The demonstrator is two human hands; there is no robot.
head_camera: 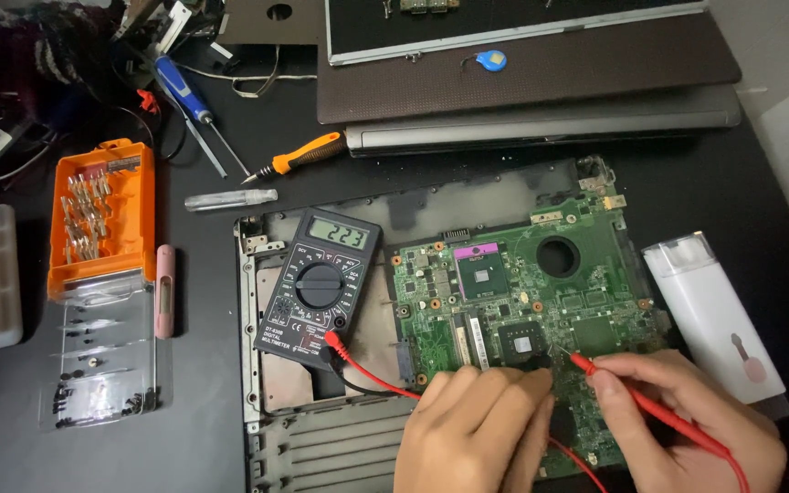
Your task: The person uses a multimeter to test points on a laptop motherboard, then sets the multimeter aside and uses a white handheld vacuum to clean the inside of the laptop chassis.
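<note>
Green circuit board (522, 292) lies in an opened grey laptop shell (321, 438) on the dark bench (203, 274). Right hand (678, 420) pinches a red probe (650, 406) between thumb and fingers, closed tight on its shaft; the tip touches the board just right of a square chip (522, 343). Left hand (477, 429) rests on the board's lower edge, fingers curled shut around a dark object at the same spot, probably a black probe, though the pictures hide most of it.

Black multimeter (319, 285) sits tilted on the shell, left of the board, its grey display lit with digits, round dial below, red lead (367, 370) running toward the hands.

Far left: orange bit case (102, 219) with clear lid folded down, small pink tube (165, 290) beside it. Above: orange-handled screwdriver (303, 155), blue-handled screwdriver (180, 89). Right: white rectangular case (714, 315) with a small pink screwdriver picture on its lower face. Top: closed dark laptop (541, 91).
</note>
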